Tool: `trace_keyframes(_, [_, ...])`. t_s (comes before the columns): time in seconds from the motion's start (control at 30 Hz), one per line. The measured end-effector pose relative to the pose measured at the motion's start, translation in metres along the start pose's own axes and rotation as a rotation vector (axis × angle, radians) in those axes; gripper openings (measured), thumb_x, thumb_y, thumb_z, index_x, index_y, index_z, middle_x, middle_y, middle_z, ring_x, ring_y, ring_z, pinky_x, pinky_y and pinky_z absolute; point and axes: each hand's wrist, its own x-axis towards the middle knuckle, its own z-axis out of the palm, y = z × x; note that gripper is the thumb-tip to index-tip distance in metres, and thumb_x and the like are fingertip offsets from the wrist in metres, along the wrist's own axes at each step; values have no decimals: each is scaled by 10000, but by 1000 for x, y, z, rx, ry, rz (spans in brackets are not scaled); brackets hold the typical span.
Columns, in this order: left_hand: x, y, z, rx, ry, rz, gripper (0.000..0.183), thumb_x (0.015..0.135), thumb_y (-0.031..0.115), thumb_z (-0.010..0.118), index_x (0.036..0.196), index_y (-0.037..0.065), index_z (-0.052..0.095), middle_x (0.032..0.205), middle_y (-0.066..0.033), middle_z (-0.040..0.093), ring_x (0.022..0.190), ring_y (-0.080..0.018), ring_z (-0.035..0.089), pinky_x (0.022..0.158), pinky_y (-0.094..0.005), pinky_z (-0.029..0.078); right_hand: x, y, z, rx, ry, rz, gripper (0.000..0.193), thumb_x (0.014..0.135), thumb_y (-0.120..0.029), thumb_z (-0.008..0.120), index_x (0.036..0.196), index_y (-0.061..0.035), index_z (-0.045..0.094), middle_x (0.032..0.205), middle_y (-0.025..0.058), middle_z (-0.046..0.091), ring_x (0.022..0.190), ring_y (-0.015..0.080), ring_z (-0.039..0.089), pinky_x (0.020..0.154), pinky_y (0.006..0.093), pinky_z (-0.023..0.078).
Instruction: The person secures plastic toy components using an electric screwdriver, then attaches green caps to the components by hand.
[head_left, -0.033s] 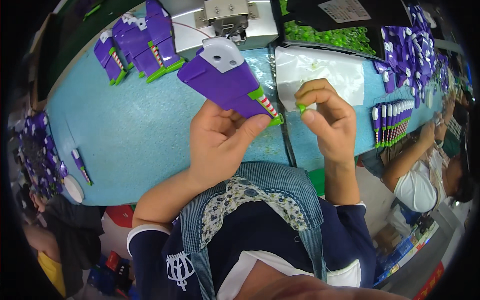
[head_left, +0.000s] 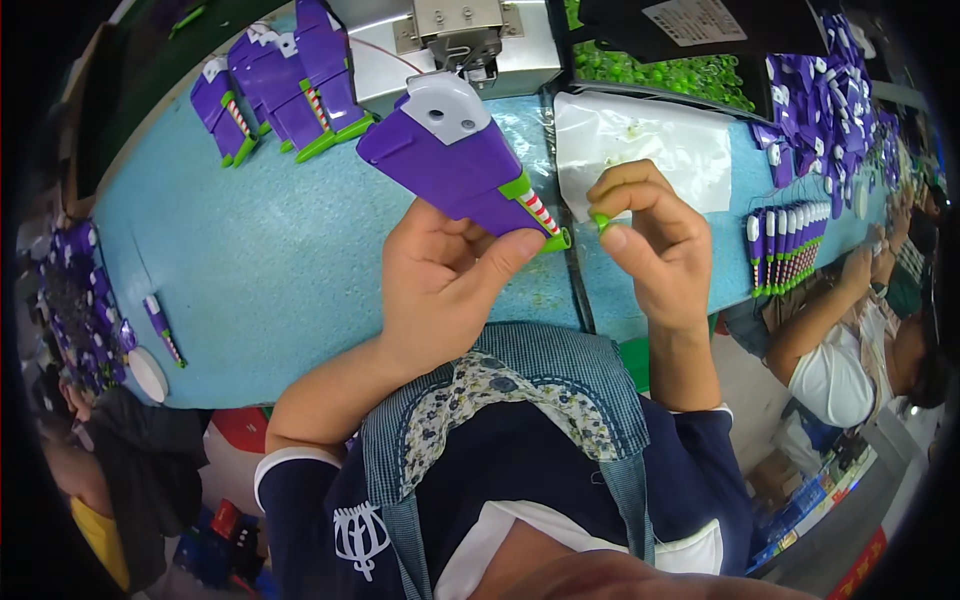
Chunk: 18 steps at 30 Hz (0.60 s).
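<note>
In my left hand (head_left: 440,285) is a purple plastic toy wing (head_left: 440,168) with a white top and a red-and-white striped strip edged in green. The hand grips it by its lower edge, thumb in front and fingers behind. Its green end (head_left: 558,240) points right, toward my other hand. A little to the right, my right hand (head_left: 655,240) pinches a small green plastic piece (head_left: 600,221) between thumb and fingertip. A narrow gap separates that piece from the wing's green end.
Beyond the wing stands a metal machine (head_left: 460,45). Several similar wings (head_left: 300,95) lie at the far left. A bin of small green parts (head_left: 660,75) is at the back, behind a white sheet (head_left: 690,150). Right are a row (head_left: 785,250) and pile (head_left: 825,110) of purple parts, near a co-worker (head_left: 840,370).
</note>
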Motion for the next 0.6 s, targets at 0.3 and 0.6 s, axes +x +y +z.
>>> trace_keyframes(0.3, [-5,2,-5,149,-10,59,338,836,-78,609,1147,-36,482,1065,-107,607,980,-158,602,854,-284,491,-2,-3,14,-274,-66,-116,136,721,-33,720,842,-34,661,863,53,624,838,166,543,783,289,392])
trace_keyframes(0.6, [-13,15,-13,172,81,-94,274,836,-55,604,1088,-25,503,1020,-123,621,937,-163,607,819,-297,501,0,4,30,-78,-137,5,93,715,-1,716,774,-18,647,816,61,620,758,163,536,683,266,424])
